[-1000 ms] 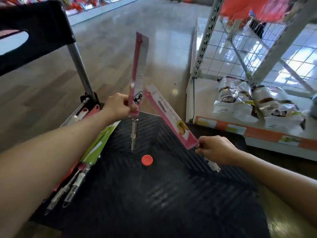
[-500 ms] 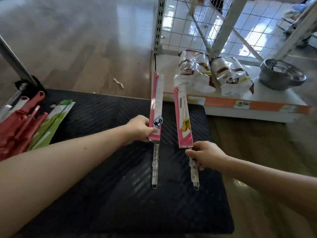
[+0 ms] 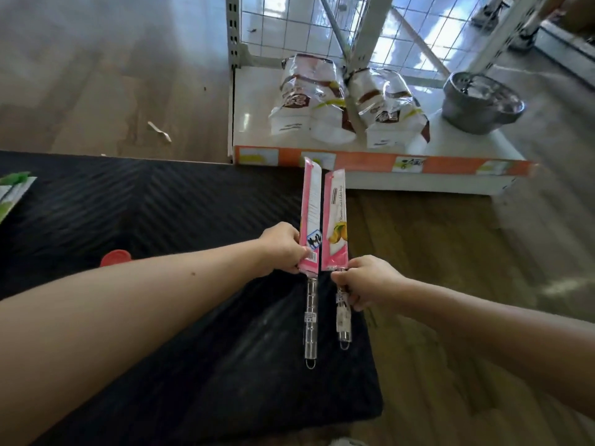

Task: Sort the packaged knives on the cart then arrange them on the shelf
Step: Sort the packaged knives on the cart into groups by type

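Two packaged knives with pink card sleeves and clear handles are held side by side over the right end of the black cart deck [image 3: 161, 204]. My left hand [image 3: 283, 247] pinches the bottom of the left knife's pink sleeve [image 3: 310, 217]. My right hand [image 3: 362, 281] grips the handle of the right knife [image 3: 336, 220], just below its sleeve with a yellow fruit picture. Both blades point toward the low white shelf [image 3: 402, 185]. A green-packaged knife [image 3: 13, 191] lies at the cart's far left edge.
Two white-and-brown snack bags [image 3: 309, 98] and a metal bowl [image 3: 481, 103] sit on the shelf, with wire mesh and white posts behind. A red cap [image 3: 116, 257] lies on the cart beside my left forearm. Wooden floor surrounds the cart.
The two pink knives have come closer together and now hang nearly parallel. The view has swung right, so the red-handled knives at the cart's left have left the frame.
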`<state>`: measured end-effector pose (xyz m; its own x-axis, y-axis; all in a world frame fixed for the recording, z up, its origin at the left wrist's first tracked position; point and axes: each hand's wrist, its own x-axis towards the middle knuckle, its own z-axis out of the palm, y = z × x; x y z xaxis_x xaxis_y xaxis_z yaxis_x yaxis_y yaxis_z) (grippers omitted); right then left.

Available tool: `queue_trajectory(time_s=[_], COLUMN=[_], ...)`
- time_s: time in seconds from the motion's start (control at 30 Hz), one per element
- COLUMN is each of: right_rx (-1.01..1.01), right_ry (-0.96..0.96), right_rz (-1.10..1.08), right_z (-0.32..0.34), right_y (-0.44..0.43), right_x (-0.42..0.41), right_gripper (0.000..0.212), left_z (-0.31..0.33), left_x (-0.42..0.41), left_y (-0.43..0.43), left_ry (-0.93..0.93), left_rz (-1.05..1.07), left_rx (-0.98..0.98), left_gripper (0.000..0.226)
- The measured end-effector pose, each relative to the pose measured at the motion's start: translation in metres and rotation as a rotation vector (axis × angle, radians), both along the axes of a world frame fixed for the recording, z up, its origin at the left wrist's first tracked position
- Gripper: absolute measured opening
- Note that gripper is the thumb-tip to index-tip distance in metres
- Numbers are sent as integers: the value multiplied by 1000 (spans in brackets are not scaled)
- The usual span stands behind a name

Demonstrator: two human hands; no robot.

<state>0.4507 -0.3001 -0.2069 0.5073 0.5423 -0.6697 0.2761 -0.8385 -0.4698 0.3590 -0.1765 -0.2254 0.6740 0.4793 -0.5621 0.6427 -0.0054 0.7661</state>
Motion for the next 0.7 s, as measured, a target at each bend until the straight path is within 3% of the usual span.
queue_trajectory(time_s=[0.27, 0.33, 0.43, 0.57, 0.7], right_rx=[-27, -84, -111, -37, 83], right_ry=[48, -69, -414, -574, -649], right_rz=[104, 275, 552, 529, 578], right_z=[-1, 4, 11, 13, 17], right_y=[10, 11, 15, 31, 54], right_x=[-3, 1, 8, 9, -8], right_gripper=[20, 26, 44, 49, 40], left_z=[-5, -1, 5, 9, 15], left_x=[-7, -12, -16, -24, -46], left_y=[4, 6, 6, 12, 28], left_ry=[108, 139, 169, 219, 262], left_rz=[-25, -129, -219, -225, -217], left_rx=[123, 266, 402, 454, 569], left_gripper=[11, 13, 17, 29, 28])
